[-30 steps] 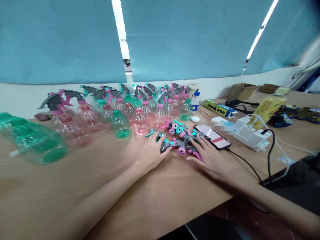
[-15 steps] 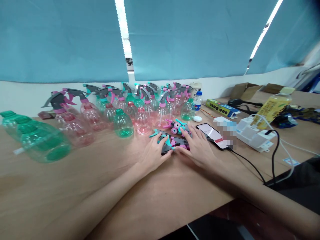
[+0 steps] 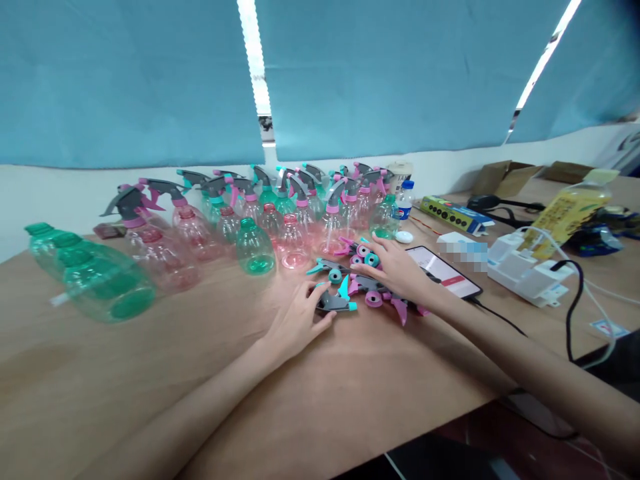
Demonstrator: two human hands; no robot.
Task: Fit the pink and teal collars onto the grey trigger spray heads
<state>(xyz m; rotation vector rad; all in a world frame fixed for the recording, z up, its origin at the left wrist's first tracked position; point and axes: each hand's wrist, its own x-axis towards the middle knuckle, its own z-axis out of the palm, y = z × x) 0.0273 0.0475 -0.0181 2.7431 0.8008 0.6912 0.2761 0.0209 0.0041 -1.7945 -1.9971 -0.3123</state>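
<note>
My left hand [image 3: 299, 319] has its thumb and fingers around the rear of a grey trigger spray head [image 3: 336, 304] with a teal nozzle and trigger; the head lies low on the table. My right hand [image 3: 403, 268] rests over a small pile of spray heads, its fingers stretched out and partly hiding them. In that pile a pink-collared spray head [image 3: 373, 297] and a teal-collared spray head [image 3: 334, 274] show between the hands. Behind stand clear spray bottles: a green bottle [image 3: 255, 247] and a pink bottle [image 3: 294, 243], both without heads.
Several bottles fitted with spray heads [image 3: 332, 213] stand along the wall. Green bottles [image 3: 107, 290] are at the left. To the right are a phone [image 3: 445, 270], a white power strip [image 3: 530, 277], cables, a yellow-labelled bottle [image 3: 565, 213] and a white cap [image 3: 404, 237].
My hands have moved apart. The right hand has shifted to the right and back over the pile, uncovering pink spray heads; the left stays at the teal-and-grey one. The view has turned slightly left.
</note>
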